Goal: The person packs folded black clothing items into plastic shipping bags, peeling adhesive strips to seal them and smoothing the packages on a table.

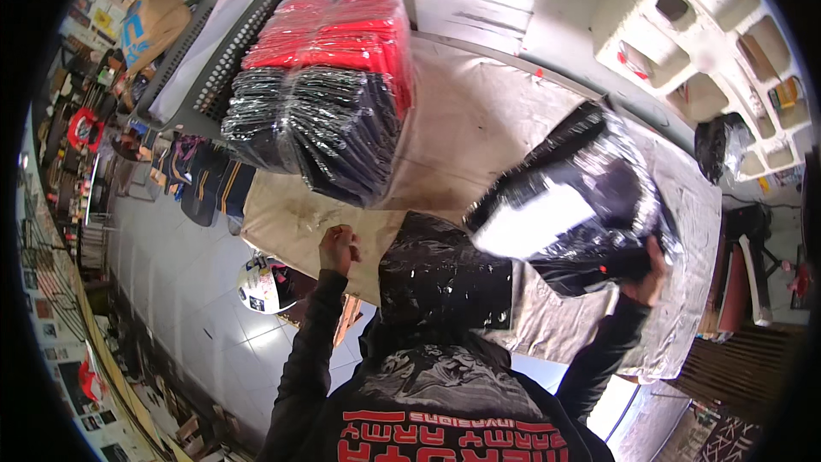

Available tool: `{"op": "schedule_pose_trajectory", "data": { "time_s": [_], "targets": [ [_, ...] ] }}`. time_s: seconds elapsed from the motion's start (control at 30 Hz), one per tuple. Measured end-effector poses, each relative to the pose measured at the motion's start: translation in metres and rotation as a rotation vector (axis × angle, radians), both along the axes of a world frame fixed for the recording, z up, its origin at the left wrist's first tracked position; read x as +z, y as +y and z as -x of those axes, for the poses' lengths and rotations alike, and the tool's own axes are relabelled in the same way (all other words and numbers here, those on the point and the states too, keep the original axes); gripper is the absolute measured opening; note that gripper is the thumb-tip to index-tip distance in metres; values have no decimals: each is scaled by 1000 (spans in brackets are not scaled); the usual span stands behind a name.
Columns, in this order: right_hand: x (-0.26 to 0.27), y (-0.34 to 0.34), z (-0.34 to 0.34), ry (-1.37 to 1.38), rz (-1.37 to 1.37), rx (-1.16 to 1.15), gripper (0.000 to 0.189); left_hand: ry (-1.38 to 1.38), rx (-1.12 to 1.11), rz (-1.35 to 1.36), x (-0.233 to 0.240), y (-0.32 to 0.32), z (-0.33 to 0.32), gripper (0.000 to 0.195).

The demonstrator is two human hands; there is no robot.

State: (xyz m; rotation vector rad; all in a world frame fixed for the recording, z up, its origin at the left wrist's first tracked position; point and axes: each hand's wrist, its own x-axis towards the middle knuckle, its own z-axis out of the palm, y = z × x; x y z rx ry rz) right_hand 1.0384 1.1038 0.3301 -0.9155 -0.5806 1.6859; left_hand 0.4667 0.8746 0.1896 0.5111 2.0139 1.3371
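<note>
My right hand grips the lower right edge of a black garment in a clear plastic bag. A white sheet or label shows on the garment's left side, and motion blurs it. My left hand is over the table's left part with its fingers curled in, and nothing shows in it. Directly before me, a dark plastic package lies at the near edge of the cloth-covered table. Beyond my left hand stands a large film-wrapped bundle of bagged folded garments, red behind and black in front.
A grey perforated plastic basket holds white paper, with a brown paper bag beside it. On the right wall is a white shelf unit with compartments. A white helmet sits below the table's left edge, above the tiled floor.
</note>
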Motion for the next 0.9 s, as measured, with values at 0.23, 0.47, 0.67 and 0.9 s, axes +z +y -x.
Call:
{"op": "schedule_pose_trajectory", "data": {
  "time_s": [0.23, 0.47, 0.67, 0.9],
  "targets": [
    [-49, 10, 25, -39, 144, -193, 38, 695, -739, -315, 76, 84, -154, 53],
    [-65, -25, 2, -178, 215, -424, 47, 650, -1126, -125, 53, 181, -237, 55],
    [-73, -59, 43, -1809, -131, -988, 85, 543, -1187, 129, 43, 187, -237, 50],
    [-121, -138, 154, -331, 280, 169, 38, 608, -1316, 168, 40, 200, -239, 30]
  ]
}}
